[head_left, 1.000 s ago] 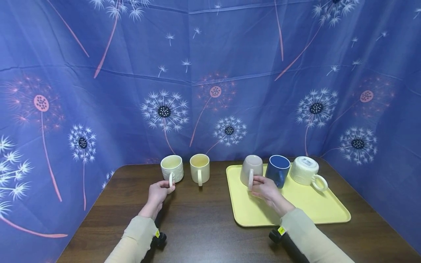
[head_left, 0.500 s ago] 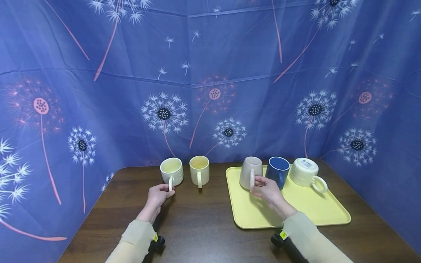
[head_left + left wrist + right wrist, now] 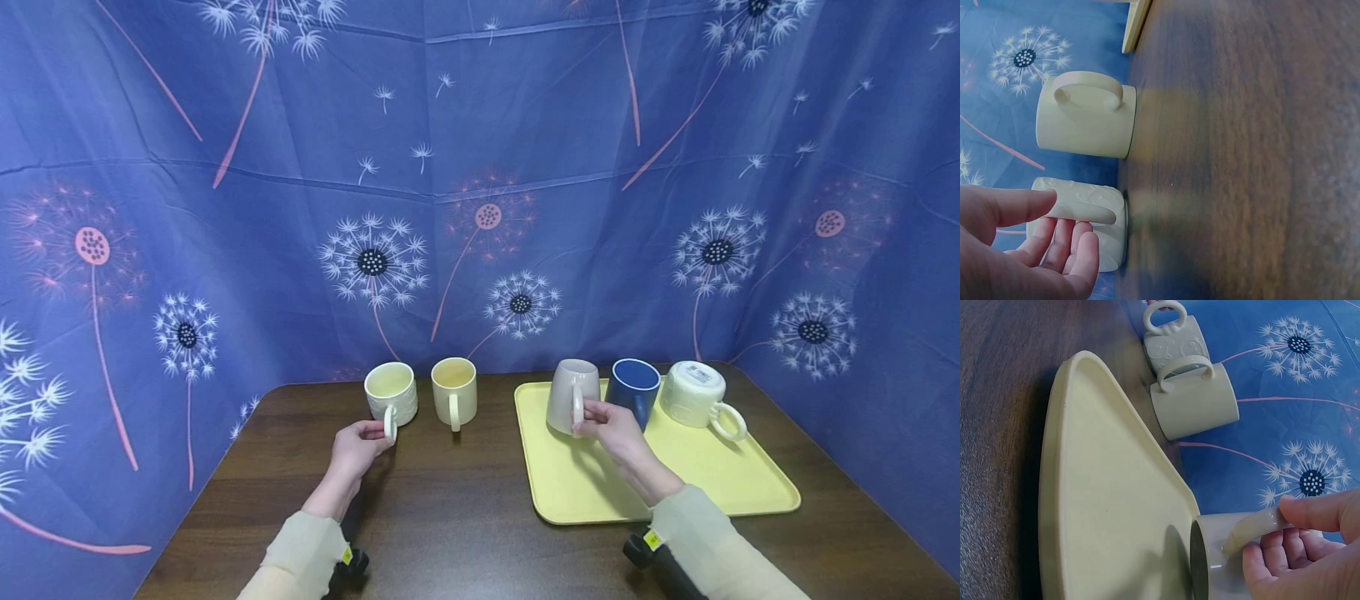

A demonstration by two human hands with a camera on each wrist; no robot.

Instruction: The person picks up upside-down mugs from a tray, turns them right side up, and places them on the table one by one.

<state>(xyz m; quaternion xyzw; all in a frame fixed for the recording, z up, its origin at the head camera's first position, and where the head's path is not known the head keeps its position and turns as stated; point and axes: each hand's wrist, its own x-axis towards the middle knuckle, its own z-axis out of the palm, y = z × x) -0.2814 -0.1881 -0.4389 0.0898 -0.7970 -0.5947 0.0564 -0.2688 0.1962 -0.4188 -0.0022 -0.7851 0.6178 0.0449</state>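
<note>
On the left of the table, my left hand point(image 3: 355, 450) pinches the handle of a white mug with a raised pattern point(image 3: 1110, 244), thumb on one side and fingers on the other. That mug stands upright. At the right, the thumb and fingers of my right hand point(image 3: 617, 432) grip the handle of a pale grey mug point(image 3: 566, 396). It is upside down over the left part of a yellow tray point(image 3: 592, 496). In the right wrist view its dark mouth shows close over the tray, and a shadow falls beside it.
A cream mug point(image 3: 459, 398) stands upright just right of the white one. On the tray, a blue mug point(image 3: 633, 387) is close beside my right hand, and an upside-down white mug point(image 3: 692, 396) sits further right. A blue dandelion-print cloth point(image 3: 480, 125) hangs behind the brown table point(image 3: 450, 525).
The grey mug has risen slightly and its handle has turned a little to the right with my right hand. My left hand keeps to the white mug's handle. The head view has tipped slightly upward.
</note>
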